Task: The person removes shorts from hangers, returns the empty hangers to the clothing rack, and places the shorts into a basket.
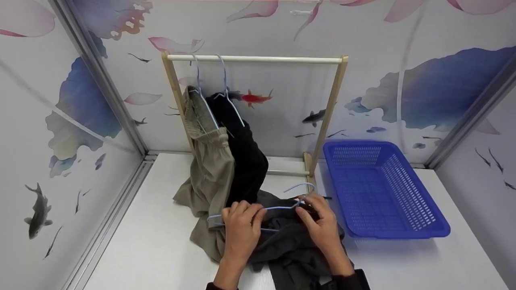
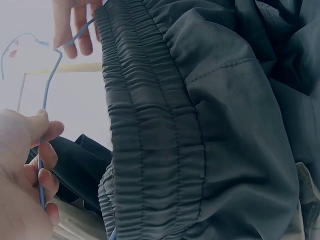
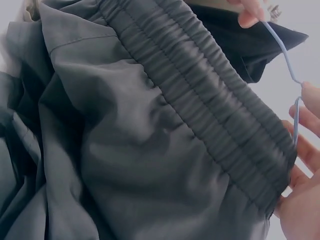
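A blue wire hanger lies partly inside a pair of dark grey trousers on the table, its hook toward the rack. My left hand grips the hanger's left arm, fingers curled round the wire in the left wrist view. At the neck of the hanger, my right hand holds the wire between thumb and fingers, with other fingertips by the waistband edge. The gathered elastic waistband spreads wide in both wrist views. One end of the hanger is hidden by the cloth.
Behind the hands stands a rack with a white rail. Khaki trousers and a black garment hang at its left on blue hangers, the khaki legs reaching the table. A blue plastic basket sits at the right.
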The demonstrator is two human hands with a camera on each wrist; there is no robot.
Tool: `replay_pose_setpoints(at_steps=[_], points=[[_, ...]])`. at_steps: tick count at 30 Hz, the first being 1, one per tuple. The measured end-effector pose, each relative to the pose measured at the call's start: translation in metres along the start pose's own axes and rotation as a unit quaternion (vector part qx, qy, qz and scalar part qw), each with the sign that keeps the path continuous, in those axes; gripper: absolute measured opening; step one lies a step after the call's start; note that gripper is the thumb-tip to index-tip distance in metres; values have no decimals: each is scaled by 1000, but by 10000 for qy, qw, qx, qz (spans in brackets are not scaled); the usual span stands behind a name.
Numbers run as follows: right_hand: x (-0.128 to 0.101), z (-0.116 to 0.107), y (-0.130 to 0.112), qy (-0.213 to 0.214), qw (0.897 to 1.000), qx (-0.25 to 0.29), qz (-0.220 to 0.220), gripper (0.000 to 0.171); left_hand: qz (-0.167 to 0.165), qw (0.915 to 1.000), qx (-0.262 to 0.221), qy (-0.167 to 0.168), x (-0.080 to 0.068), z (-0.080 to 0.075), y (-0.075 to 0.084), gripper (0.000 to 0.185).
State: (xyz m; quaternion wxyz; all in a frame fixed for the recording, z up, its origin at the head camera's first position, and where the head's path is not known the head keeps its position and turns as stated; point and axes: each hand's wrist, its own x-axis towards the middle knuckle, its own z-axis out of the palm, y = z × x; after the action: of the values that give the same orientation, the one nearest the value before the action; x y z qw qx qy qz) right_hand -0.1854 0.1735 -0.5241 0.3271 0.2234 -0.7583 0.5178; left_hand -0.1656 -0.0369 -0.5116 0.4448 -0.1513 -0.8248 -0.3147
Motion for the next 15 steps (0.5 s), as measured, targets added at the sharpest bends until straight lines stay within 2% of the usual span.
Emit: replay_pose_setpoints(at_steps=[7,15], points=[[-8,-13,3,-50,9947,-263,994,37,-142,9997,-95,157,-2,-4,-3,11],[-15,-21,3,-285,9753,-1153,1861,36,-307,9991,-210,225,-3,-7,-5,11]])
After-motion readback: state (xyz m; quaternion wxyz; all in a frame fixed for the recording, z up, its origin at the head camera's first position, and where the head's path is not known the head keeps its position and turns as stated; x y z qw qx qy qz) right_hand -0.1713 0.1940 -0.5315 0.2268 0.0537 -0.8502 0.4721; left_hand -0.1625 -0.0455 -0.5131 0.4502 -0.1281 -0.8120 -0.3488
